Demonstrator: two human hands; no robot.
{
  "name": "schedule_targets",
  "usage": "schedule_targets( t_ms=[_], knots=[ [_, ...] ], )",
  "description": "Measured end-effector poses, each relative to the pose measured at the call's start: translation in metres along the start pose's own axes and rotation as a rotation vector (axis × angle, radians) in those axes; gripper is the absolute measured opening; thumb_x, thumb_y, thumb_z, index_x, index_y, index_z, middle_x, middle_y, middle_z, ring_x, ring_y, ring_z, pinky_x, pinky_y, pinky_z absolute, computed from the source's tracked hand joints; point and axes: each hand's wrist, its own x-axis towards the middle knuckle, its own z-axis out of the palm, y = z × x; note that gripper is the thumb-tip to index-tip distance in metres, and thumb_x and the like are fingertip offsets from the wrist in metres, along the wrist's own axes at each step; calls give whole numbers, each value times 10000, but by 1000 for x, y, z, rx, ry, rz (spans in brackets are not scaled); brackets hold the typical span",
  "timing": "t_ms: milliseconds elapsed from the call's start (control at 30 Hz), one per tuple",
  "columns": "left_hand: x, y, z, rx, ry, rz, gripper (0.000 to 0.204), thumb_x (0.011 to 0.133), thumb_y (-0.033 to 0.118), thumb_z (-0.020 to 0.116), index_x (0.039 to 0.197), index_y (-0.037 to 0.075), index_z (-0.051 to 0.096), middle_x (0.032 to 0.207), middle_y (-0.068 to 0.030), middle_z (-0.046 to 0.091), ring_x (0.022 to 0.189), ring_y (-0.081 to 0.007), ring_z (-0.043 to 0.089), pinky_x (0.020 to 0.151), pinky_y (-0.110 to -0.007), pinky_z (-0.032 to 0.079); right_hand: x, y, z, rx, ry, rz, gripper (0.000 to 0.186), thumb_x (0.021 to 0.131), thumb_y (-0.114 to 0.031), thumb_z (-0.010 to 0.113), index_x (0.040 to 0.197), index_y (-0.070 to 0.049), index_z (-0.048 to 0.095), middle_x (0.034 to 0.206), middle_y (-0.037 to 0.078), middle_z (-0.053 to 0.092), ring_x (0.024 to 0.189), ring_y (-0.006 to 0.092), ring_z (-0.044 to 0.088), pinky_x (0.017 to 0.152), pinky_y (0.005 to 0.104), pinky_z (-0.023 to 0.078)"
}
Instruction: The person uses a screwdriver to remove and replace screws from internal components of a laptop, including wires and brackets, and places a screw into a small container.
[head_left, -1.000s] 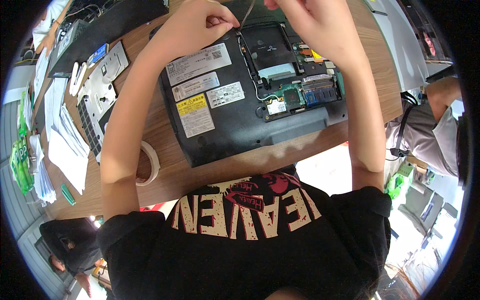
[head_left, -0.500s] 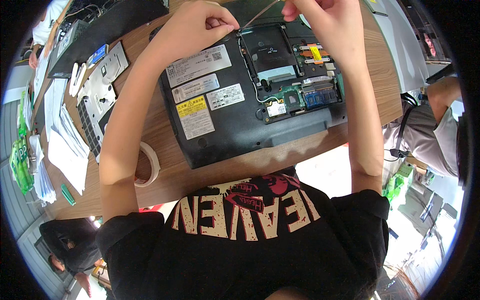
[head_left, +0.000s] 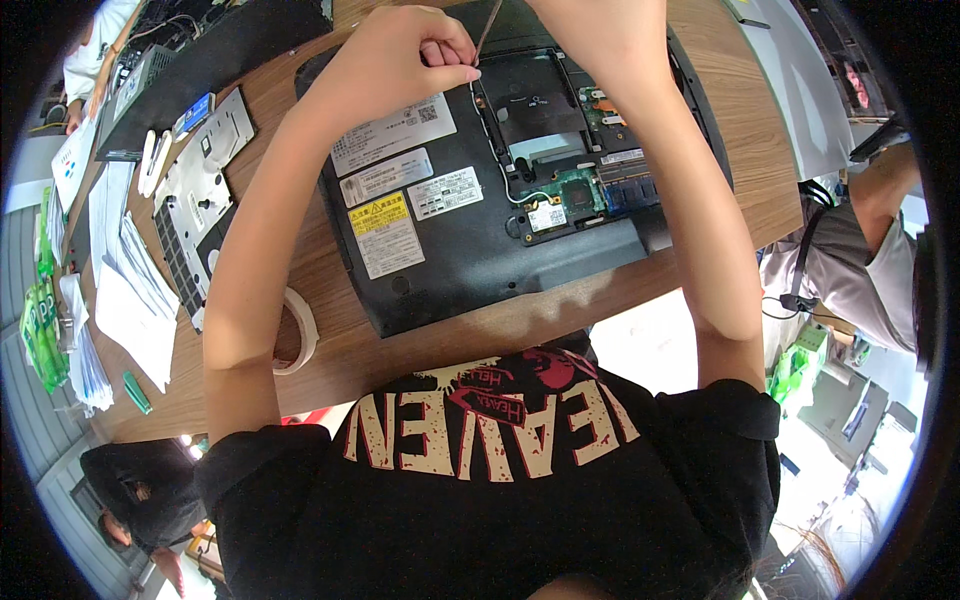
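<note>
A black laptop (head_left: 450, 290) lies bottom side up on the wooden table, its inner bay and green circuit board (head_left: 575, 195) exposed. Over its far left part is my left hand (head_left: 400, 65), closed, with thumb and fingertips together beside a thin cable (head_left: 477, 98) and the bay's corner. Whatever the fingertips pinch is too small to make out. A thin metal tool (head_left: 487, 32) slants down to that spot from the top edge. My right hand (head_left: 610, 35) is above the laptop's far side; its fingers run out of view at the tool's upper end.
Left of the laptop lie a removed cover panel (head_left: 205, 180), stacked papers (head_left: 135, 290) and a roll of tape (head_left: 297, 335). An opened black computer case (head_left: 215, 70) stands at the far left. Another person's arm (head_left: 885, 200) is at the right.
My right hand has moved left and upward, its fingers leaving view. The metal tool stands steeper. My left hand stays closed at nearly the same spot, slightly lower.
</note>
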Motion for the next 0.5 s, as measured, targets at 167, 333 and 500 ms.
schedule_targets(
  t_ms=[167, 333, 500],
  knots=[
    [-2, -8, -4, -11, -3, 1, 147, 823, 156, 685, 916, 43, 698, 731, 12, 636, 657, -50, 558, 597, -216, 449, 4, -8, -10, 162, -186, 110, 413, 777, -269, 763, 678, 2, 469, 518, 39, 458, 475, 77, 465, 430, 242, 379],
    [-10, -6, -12, -83, 51, -143, 163, 872, 155, 630, 998, 75, 697, 761, 6, 633, 682, -55, 553, 628, -227, 461, -3, -8, -23, 380, -226, 316, 266, 835, -161, 702, 789, -23, 479, 646, 22, 561, 521, 67, 581, 436, 185, 455],
    [-9, -5, -10, 18, -10, -65, 167, 876, 173, 628, 999, 86, 700, 779, 8, 643, 684, -63, 552, 631, -224, 458, -11, -3, -27, 381, -175, 342, 229, 852, -140, 680, 801, -28, 488, 632, 14, 557, 502, 59, 562, 436, 184, 451]
  ],
)
